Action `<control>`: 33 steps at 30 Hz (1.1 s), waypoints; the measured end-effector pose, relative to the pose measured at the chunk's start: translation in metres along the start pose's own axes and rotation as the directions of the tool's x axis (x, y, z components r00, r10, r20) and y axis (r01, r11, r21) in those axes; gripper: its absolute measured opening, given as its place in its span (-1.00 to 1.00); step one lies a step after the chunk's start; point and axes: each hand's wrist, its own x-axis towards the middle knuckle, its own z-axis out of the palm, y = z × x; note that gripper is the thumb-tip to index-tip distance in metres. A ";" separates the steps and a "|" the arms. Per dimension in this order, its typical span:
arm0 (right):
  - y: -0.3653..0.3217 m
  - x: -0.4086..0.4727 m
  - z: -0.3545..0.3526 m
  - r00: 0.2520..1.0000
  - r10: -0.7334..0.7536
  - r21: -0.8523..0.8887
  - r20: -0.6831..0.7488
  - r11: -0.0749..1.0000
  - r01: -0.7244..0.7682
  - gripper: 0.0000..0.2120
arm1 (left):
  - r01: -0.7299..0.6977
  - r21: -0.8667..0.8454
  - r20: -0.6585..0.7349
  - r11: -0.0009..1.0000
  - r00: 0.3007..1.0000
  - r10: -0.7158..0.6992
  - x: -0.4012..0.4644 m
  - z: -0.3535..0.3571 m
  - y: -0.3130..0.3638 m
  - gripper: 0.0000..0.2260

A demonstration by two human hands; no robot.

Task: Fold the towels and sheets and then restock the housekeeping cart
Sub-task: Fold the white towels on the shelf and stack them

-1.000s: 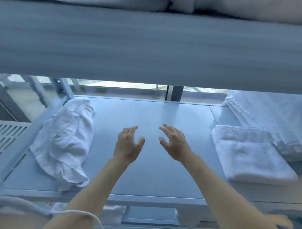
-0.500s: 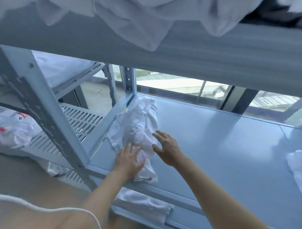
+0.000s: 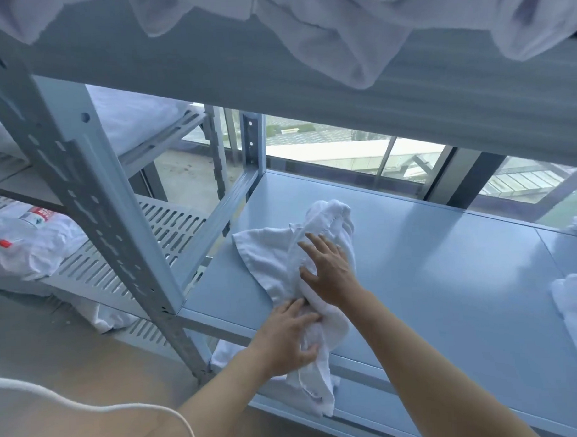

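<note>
Cool daylight enters through the window (image 3: 360, 150) at twelve o'clock, glaring softly on the shelf (image 3: 445, 262); edges bend, slightly blurred.

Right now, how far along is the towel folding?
Early. In hand: a crumpled towel on the shelf, its end hanging over the front edge; the right hand lies flat on it, and the left hand takes a grip near the edge. Done: nothing clearly folded. Left: this towel, the linen heaped above, and restocking; no cart in view.
</note>
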 end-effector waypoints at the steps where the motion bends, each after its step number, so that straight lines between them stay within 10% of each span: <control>1: 0.008 -0.004 -0.004 1.000 0.012 -0.014 -0.004 1.000 -0.012 -0.44 | -0.042 -0.016 0.015 0.999 0.999 0.043 0.002 0.003 0.008 -0.43; 10: 0.106 -0.061 -0.053 0.985 0.171 -0.152 -0.032 0.973 -0.174 -0.49 | -0.376 -0.109 0.085 0.920 0.919 0.385 0.035 0.040 0.086 -0.44; 20: 0.215 -0.163 -0.071 0.877 0.478 -0.214 -0.043 0.853 -0.476 -0.59 | -0.402 -0.146 0.115 0.904 0.901 0.419 0.068 0.057 0.132 -0.52; 27: 0.224 -0.153 -0.072 0.822 0.557 -0.187 -0.117 0.801 -0.569 -0.58 | -0.258 -0.134 -0.199 0.957 0.953 0.229 0.071 0.065 0.159 -0.73; 33: 0.208 -0.132 -0.065 0.689 0.699 -0.152 -0.192 0.673 -0.724 -0.56 | -0.012 0.052 -0.101 0.999 0.995 0.018 0.074 0.070 0.180 -0.15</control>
